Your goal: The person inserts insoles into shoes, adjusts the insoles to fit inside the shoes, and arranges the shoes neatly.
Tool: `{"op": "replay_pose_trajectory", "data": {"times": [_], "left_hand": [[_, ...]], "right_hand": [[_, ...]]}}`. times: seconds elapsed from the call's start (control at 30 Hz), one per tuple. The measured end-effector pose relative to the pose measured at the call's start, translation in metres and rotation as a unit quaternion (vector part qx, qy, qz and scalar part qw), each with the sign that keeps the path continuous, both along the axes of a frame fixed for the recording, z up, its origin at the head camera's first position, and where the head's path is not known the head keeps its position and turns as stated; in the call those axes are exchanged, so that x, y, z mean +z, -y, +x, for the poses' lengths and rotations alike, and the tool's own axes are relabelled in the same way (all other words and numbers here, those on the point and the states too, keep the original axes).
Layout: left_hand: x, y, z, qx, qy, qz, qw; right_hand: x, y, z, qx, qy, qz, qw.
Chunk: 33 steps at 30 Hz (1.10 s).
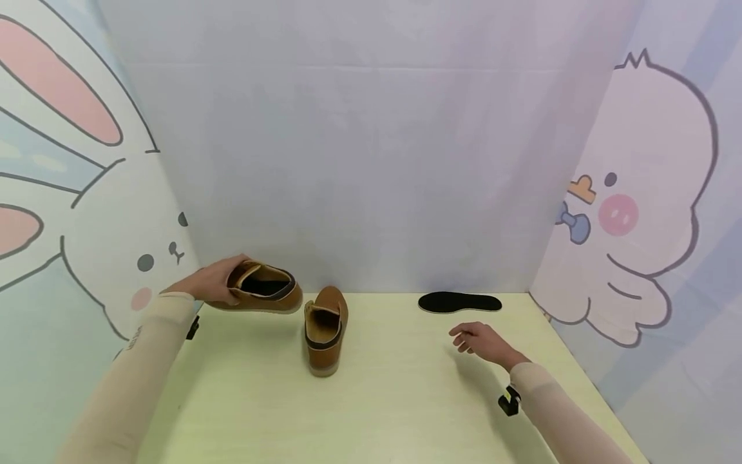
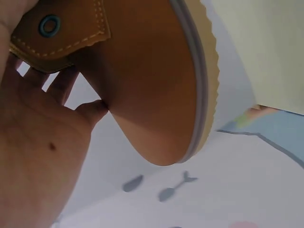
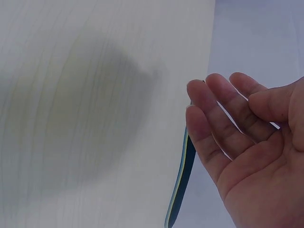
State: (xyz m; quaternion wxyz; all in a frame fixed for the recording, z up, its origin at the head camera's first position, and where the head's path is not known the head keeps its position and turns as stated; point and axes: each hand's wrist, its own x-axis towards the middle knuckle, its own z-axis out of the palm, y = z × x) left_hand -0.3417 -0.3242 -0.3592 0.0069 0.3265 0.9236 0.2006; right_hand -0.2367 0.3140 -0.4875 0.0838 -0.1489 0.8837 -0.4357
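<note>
My left hand [image 1: 219, 282] grips a brown leather shoe [image 1: 278, 300] at the back left, its heel pointing right and its dark inside showing. In the left wrist view the shoe's rounded toe [image 2: 152, 118], stitched eyelet flap [image 2: 71, 28] and pale jagged-edged sole [image 2: 209, 71] show, with thumb and fingers around the upper. A matching brown shoe [image 1: 326, 362] stands on the table just to the right, toe away from me; its inside looks light tan. My right hand [image 1: 484, 341] hovers with loosely bent fingers, holding nothing, in front of a black insole [image 1: 458, 302].
The pale wood-grain table [image 1: 394, 399] ends at a plain light backdrop [image 1: 371, 180] behind the shoes and insole. Side panels carry a cartoon rabbit [image 1: 116, 219] on the left and a cartoon chick [image 1: 649, 167] on the right. A black wrist device [image 1: 509, 402] sits beneath the right sleeve.
</note>
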Motion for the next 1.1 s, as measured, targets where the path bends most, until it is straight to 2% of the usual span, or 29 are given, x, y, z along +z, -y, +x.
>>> {"op": "replay_pose_trajectory", "data": {"times": [0.13, 0.23, 0.33, 0.53, 0.67, 0.87, 1.1], "left_hand": [[-0.019, 0.018, 0.001, 0.016, 0.027, -0.004, 0.9995], [-0.03, 0.022, 0.002, 0.018, 0.044, -0.015, 0.9988], [-0.041, 0.018, 0.0, 0.019, 0.055, -0.028, 0.9979], [-0.068, 0.005, -0.006, 0.001, 0.069, -0.041, 0.9968], [-0.084, 0.001, -0.01, -0.003, 0.077, -0.068, 0.9947], [-0.089, -0.007, -0.013, -0.014, 0.086, -0.076, 0.9933], [-0.091, -0.014, -0.012, -0.063, 0.075, -0.068, 0.9928]], "right_hand": [[-0.004, -0.003, 0.003, -0.003, 0.001, 0.007, 1.0], [-0.004, -0.005, 0.006, -0.004, 0.004, 0.011, 0.9999], [-0.003, -0.007, 0.008, -0.006, 0.006, 0.014, 0.9999], [-0.002, -0.008, 0.005, -0.012, 0.005, 0.017, 0.9998], [-0.004, -0.007, 0.005, -0.015, 0.012, 0.019, 0.9997], [-0.007, -0.009, 0.006, -0.017, 0.013, 0.016, 0.9996], [-0.009, -0.01, 0.004, -0.019, 0.017, 0.016, 0.9995]]}}
